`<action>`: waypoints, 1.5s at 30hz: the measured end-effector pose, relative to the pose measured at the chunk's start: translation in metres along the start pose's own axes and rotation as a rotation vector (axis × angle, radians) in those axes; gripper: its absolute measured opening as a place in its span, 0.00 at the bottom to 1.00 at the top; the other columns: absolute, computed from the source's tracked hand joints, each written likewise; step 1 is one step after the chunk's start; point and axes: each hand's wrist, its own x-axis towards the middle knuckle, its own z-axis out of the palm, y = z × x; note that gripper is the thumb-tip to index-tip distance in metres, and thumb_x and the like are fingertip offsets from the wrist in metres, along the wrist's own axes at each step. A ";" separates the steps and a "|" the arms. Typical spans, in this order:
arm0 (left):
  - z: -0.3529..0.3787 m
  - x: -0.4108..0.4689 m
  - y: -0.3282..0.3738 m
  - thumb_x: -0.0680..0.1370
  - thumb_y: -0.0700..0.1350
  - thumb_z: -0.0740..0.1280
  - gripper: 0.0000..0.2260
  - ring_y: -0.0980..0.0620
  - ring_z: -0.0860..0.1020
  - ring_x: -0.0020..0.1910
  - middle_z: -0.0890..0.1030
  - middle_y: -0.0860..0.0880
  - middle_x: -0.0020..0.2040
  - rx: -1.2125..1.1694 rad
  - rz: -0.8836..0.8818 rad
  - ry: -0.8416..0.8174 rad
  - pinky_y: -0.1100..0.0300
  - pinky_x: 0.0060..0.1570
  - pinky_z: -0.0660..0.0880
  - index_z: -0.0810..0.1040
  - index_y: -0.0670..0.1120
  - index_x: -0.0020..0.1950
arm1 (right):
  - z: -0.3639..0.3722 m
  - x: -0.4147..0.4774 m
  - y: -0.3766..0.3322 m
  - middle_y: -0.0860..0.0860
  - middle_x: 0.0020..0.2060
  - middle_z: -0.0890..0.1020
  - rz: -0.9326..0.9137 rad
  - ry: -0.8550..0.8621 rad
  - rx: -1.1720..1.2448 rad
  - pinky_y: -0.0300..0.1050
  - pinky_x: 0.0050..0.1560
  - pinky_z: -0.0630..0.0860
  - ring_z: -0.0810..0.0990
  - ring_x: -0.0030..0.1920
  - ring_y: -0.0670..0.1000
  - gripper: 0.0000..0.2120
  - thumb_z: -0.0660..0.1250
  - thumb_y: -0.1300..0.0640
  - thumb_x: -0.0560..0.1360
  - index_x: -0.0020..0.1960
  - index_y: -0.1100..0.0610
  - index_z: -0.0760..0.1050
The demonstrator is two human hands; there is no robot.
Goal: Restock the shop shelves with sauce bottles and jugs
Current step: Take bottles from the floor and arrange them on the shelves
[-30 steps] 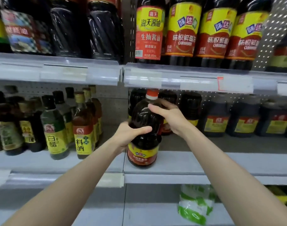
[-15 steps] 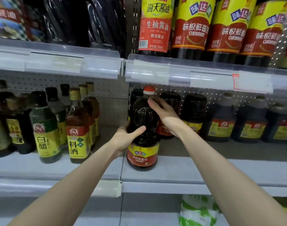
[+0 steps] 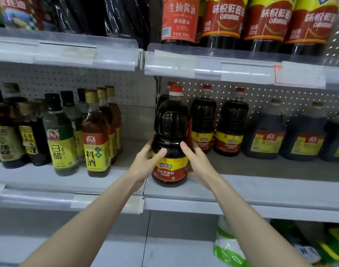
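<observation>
Gripping the soy sauce jug [image 3: 169,141] low on both sides with my left hand [image 3: 147,162] and right hand [image 3: 197,162], I have it standing at the front of the shelf [image 3: 261,189], likely to line it up with the matching jugs [image 3: 203,120] behind.

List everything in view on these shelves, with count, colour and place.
held soy sauce jug: one, dark with red cap, front edge of middle shelf
matching jugs: three, same colours, behind and right of it
tan-capped jugs: three, dark, far right
cooking wine bottles: three, amber, row left of it
white vinegar bottle: one, green, beside the wine
dark bottles: several, far left
upper-shelf bottles: four, red and yellow labels, top right
bag: one, green and white, lower shelf
left hand: one, grips the jug's left side
right hand: one, grips its right side
</observation>
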 end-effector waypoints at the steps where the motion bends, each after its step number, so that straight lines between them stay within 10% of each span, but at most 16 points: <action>1: 0.000 0.001 -0.001 0.77 0.48 0.68 0.28 0.52 0.77 0.60 0.76 0.51 0.64 0.001 0.005 0.014 0.50 0.60 0.76 0.62 0.56 0.75 | 0.000 0.001 0.001 0.44 0.69 0.71 0.002 0.001 0.003 0.59 0.68 0.69 0.70 0.68 0.50 0.31 0.63 0.39 0.76 0.76 0.43 0.58; 9: 0.002 0.018 -0.003 0.77 0.46 0.68 0.27 0.60 0.76 0.50 0.75 0.58 0.54 0.018 0.043 0.064 0.59 0.48 0.77 0.62 0.54 0.75 | 0.001 0.022 0.004 0.46 0.65 0.74 0.021 0.013 0.073 0.49 0.55 0.73 0.75 0.57 0.48 0.29 0.63 0.42 0.78 0.76 0.42 0.59; 20: 0.003 0.050 -0.012 0.76 0.45 0.69 0.25 0.64 0.76 0.45 0.76 0.60 0.50 -0.034 0.036 0.103 0.69 0.36 0.75 0.66 0.54 0.72 | 0.001 0.061 0.009 0.50 0.73 0.67 0.088 0.092 0.061 0.62 0.67 0.68 0.66 0.71 0.59 0.29 0.63 0.40 0.76 0.75 0.39 0.59; 32: 0.008 0.060 -0.016 0.77 0.47 0.68 0.26 0.64 0.77 0.45 0.77 0.59 0.50 -0.017 0.054 0.119 0.69 0.39 0.75 0.65 0.53 0.73 | 0.003 0.069 0.012 0.49 0.73 0.67 0.052 0.120 0.040 0.61 0.69 0.67 0.67 0.71 0.57 0.28 0.61 0.39 0.77 0.75 0.40 0.59; 38: -0.001 0.055 -0.032 0.75 0.46 0.70 0.27 0.52 0.77 0.58 0.75 0.51 0.63 -0.103 -0.023 0.116 0.53 0.57 0.75 0.66 0.51 0.72 | 0.009 0.050 0.034 0.49 0.72 0.67 0.010 0.156 0.046 0.41 0.58 0.67 0.68 0.70 0.53 0.31 0.63 0.44 0.78 0.77 0.48 0.57; 45: -0.001 0.048 -0.057 0.76 0.45 0.69 0.24 0.52 0.77 0.60 0.78 0.50 0.62 -0.058 -0.021 0.083 0.62 0.54 0.74 0.69 0.48 0.71 | 0.012 0.045 0.060 0.48 0.63 0.77 -0.029 0.182 0.034 0.40 0.58 0.71 0.74 0.65 0.51 0.27 0.66 0.46 0.76 0.72 0.53 0.67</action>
